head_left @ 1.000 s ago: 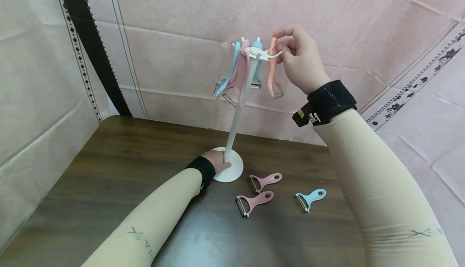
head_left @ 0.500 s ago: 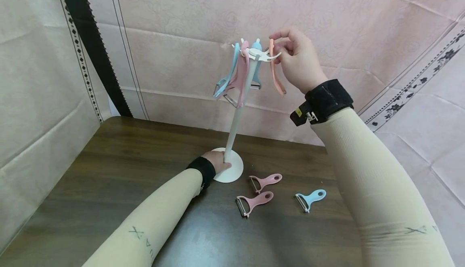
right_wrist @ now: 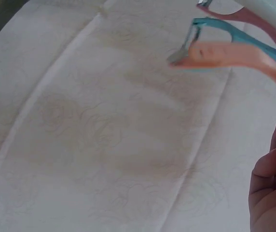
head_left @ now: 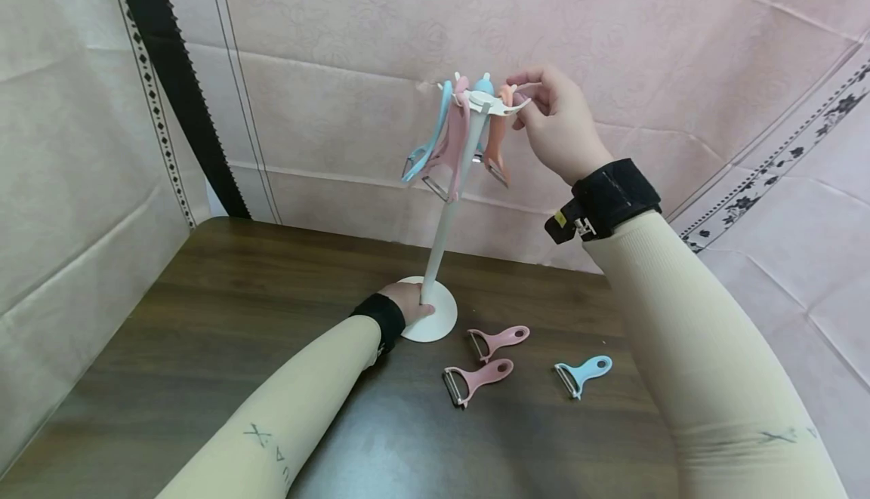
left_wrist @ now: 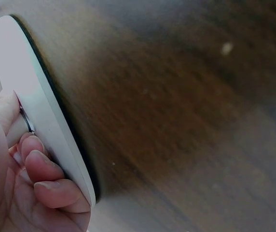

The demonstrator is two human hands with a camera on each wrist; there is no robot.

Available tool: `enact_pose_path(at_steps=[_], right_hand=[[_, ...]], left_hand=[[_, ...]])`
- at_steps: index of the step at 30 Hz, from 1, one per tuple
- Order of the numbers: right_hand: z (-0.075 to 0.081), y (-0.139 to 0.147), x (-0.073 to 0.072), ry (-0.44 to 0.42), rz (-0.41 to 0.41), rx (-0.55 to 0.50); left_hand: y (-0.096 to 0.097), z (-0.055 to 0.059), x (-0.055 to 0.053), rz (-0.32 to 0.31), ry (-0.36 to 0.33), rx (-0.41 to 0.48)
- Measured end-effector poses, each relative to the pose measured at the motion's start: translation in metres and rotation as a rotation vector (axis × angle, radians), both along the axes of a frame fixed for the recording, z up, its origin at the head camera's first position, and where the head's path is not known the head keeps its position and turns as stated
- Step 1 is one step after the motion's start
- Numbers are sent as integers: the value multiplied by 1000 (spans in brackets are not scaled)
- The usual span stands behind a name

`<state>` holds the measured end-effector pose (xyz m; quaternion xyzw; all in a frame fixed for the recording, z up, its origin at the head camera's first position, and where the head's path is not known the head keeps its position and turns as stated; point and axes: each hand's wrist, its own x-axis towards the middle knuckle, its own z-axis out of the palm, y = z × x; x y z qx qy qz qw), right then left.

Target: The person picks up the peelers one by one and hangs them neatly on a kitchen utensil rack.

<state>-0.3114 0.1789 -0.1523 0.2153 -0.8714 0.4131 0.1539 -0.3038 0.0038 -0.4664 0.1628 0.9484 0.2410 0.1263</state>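
Note:
A white stand (head_left: pixel 445 238) with hooks at its top leans slightly to the right in the head view. My left hand (head_left: pixel 405 301) grips its pole just above the round base (left_wrist: pixel 32 72). From one hook hangs an orange peeler (head_left: pixel 497 140), blurred in the right wrist view. Close beside its upper end is my right hand (head_left: pixel 560 121), fingers loosely bent near the hook tip; they appear clear of the peeler. On other hooks hang a blue peeler (head_left: pixel 430 140), a pink peeler (head_left: pixel 451 144) and another blue peeler (head_left: pixel 484 85), partly hidden by the stand.
Two pink peelers (head_left: pixel 484 378) (head_left: pixel 501 337) lie close together on the wooden table (head_left: pixel 272 280), right of the base. Farther right lies a blue peeler (head_left: pixel 586 371). Patterned cloth (head_left: pixel 340 16) covers the wall behind the table.
The orange peeler has shifted left along its hook and turned, now hanging nearer the stand's centre. My right fingers have parted from it and dropped slightly. The left hand keeps its hold on the pole.

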Motion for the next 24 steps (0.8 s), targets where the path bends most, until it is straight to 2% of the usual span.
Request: enact_pose_path(at_steps=[6,10,16,20,24], right_hand=[[-10,16,1,-45,-45,53],[-25,31,-1,-85,-80,121],[-68,63,-5,-159,-68,232],[-99,86,-3,-302,-1,373],[-130,105,2,-428,74,535]], left_hand=[[0,7,4,10,-21,7],[0,6,3,12,-19,4],[0,1,1,8,-5,9],[0,4,5,6,0,7],[-1,14,11,10,1,13]])
